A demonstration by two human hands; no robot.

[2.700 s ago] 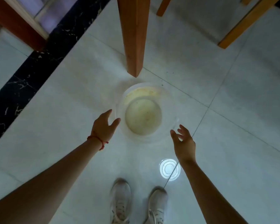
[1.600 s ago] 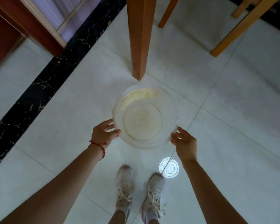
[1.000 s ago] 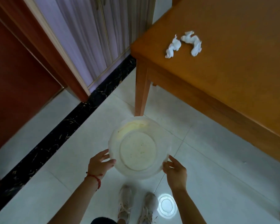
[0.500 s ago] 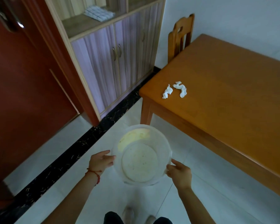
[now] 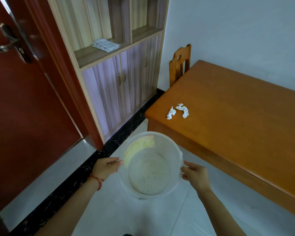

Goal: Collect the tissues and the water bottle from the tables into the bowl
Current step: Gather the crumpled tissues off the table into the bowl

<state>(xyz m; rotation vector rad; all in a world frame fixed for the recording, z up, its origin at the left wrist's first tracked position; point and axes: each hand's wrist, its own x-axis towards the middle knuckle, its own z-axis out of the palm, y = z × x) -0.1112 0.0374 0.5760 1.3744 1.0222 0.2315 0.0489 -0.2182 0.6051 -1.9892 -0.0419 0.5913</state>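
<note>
Above the floor, the left hand (image 5: 106,168) and the right hand (image 5: 195,174) each grip one side of the clear bowl (image 5: 151,165). Two crumpled tissues (image 5: 177,111) lie near the corner of the worktop (image 5: 237,126).

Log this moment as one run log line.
bowl empty, held by left hand and right hand | two tissues on table | bottle unseen

pale tiled floor (image 5: 143,217), red door (image 5: 24,108), wooden cabinet (image 5: 119,82), chair (image 5: 180,63).
</note>
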